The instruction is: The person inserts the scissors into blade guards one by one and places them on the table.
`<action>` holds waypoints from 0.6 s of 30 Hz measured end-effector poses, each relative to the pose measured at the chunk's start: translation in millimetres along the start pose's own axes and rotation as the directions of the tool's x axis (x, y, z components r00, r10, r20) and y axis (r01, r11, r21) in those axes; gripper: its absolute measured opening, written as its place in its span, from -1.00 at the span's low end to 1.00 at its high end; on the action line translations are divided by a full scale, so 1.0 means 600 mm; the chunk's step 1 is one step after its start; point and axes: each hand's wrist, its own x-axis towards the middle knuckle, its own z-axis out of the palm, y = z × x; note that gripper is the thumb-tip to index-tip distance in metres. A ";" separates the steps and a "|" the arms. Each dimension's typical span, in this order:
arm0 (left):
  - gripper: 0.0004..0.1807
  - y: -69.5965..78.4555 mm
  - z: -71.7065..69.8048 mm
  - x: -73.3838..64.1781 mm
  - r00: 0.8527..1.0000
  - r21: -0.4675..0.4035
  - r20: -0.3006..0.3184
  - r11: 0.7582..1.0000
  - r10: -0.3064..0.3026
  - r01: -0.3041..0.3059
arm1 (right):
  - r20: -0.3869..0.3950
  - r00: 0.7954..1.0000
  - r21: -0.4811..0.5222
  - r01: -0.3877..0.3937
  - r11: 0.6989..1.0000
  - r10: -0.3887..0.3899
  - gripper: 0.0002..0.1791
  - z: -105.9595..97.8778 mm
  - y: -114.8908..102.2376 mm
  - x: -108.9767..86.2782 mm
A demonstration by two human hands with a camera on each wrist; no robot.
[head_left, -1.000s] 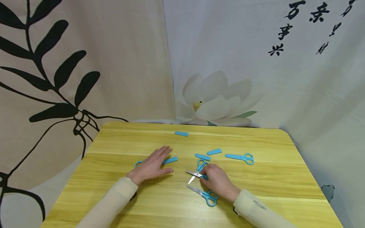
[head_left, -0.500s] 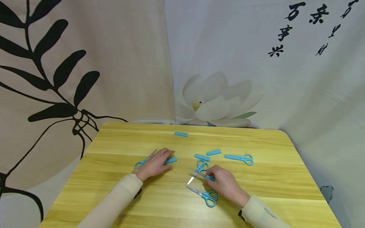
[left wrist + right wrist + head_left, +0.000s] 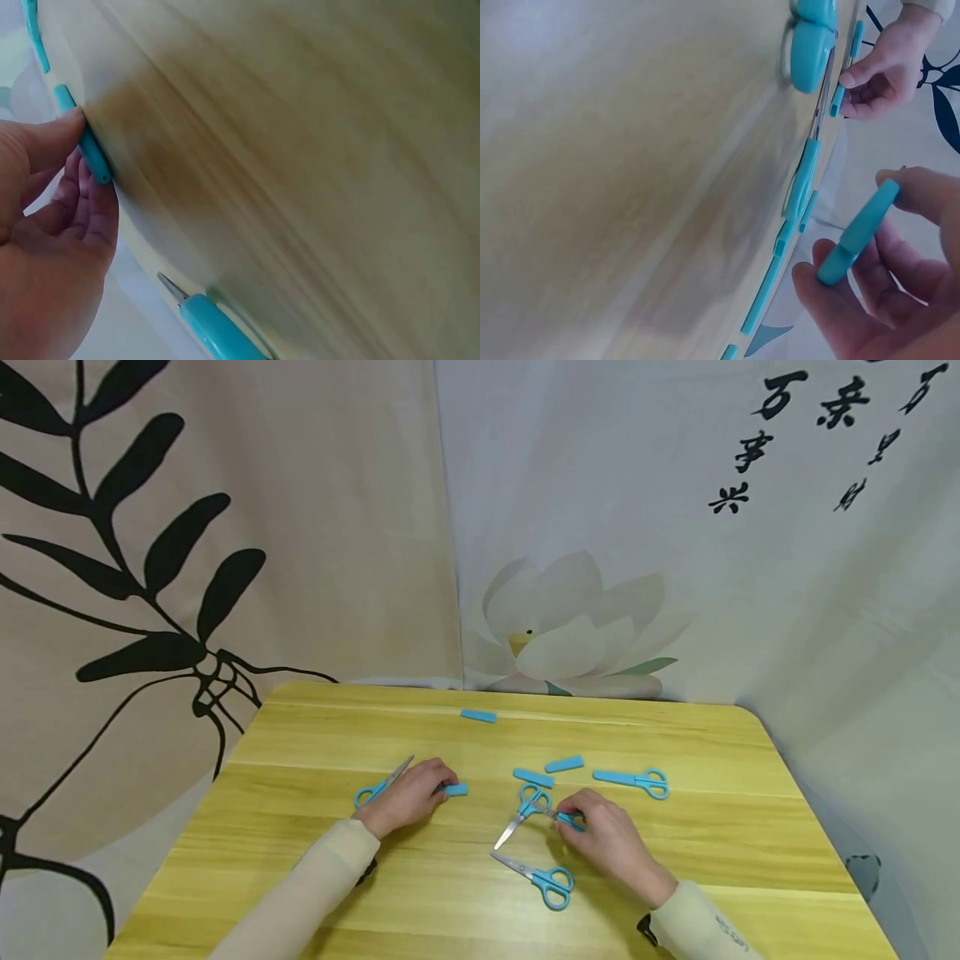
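Between thumb and fingers, my left hand [image 3: 408, 795] pinches a blue scissors cover [image 3: 94, 154] at the table surface. An uncovered pair of scissors [image 3: 369, 796] lies just left of that hand, blades pointing away. My right hand [image 3: 613, 843] holds another pair of scissors [image 3: 860, 229] by its blue handles, raised above the table. Their bare blades point left and overlap, in the head view, the handles of a third pair of scissors [image 3: 513, 827] lying beneath. Nearer the front lies one more bare pair of scissors [image 3: 551, 885].
Loose blue covers lie on the wooden table [image 3: 300, 860]: a far cover [image 3: 478, 716], a right cover [image 3: 564, 764] and a middle cover [image 3: 533, 777]. Covered scissors [image 3: 626, 779] rest at the right. A printed curtain [image 3: 337, 527] hangs behind the table.
My left hand, spread beside the cover a second ago, now has its fingers closed on it. My right hand has drawn to the right with its scissors.
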 end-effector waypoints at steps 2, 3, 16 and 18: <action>-0.81 0.002 0.002 -0.001 1.000 0.006 -0.005 1.000 0.010 -0.010 | -0.001 1.000 0.010 0.008 1.000 -0.008 -0.83 0.000 0.004 0.001; -0.82 0.002 0.003 -0.002 1.000 0.010 -0.011 1.000 0.022 -0.022 | -0.001 1.000 0.016 0.014 1.000 -0.014 -0.82 0.000 0.005 0.001; -0.82 0.017 0.009 -0.011 0.996 0.036 -0.057 0.997 0.071 -0.069 | -0.019 0.999 0.048 0.041 0.998 -0.040 -0.82 0.000 0.008 0.009; -0.82 0.020 0.008 -0.012 0.995 0.028 -0.064 0.997 0.073 -0.071 | -0.025 0.999 0.045 0.040 0.998 -0.039 -0.83 -0.001 0.008 0.011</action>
